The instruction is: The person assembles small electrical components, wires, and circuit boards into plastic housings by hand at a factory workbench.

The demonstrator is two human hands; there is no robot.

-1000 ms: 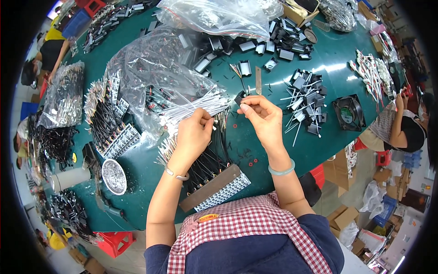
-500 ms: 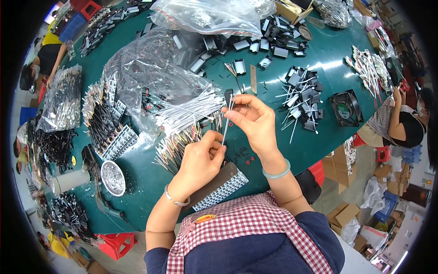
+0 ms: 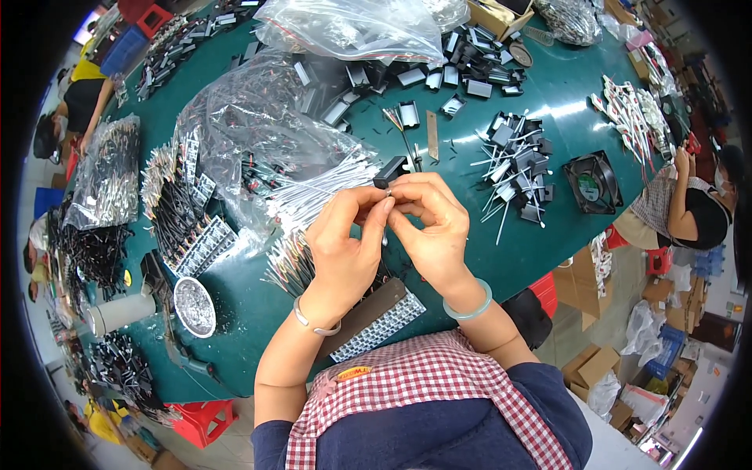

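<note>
A green worktable [image 3: 548,235] is strewn with parts. Above it, the left hand [image 3: 345,243] and right hand [image 3: 431,227] meet, fingertips pinching a small black plastic housing [image 3: 390,170]. White wire bundles [image 3: 321,192] lie just left.

Matt black, probably plastic part [image 3: 389,171] pinched above both hands; crinkled glossy clear plastic bag [image 3: 258,141] left of them; smooth, slightly shiny green table [image 3: 564,94] underneath.

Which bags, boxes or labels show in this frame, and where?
Clear plastic bag: table's far edge, crumpled, holding small parts.
Second clear bag: left of the hands, spread open.
Cardboard box: far side, tan, open.
Round label: on the black square fan, right.
</note>
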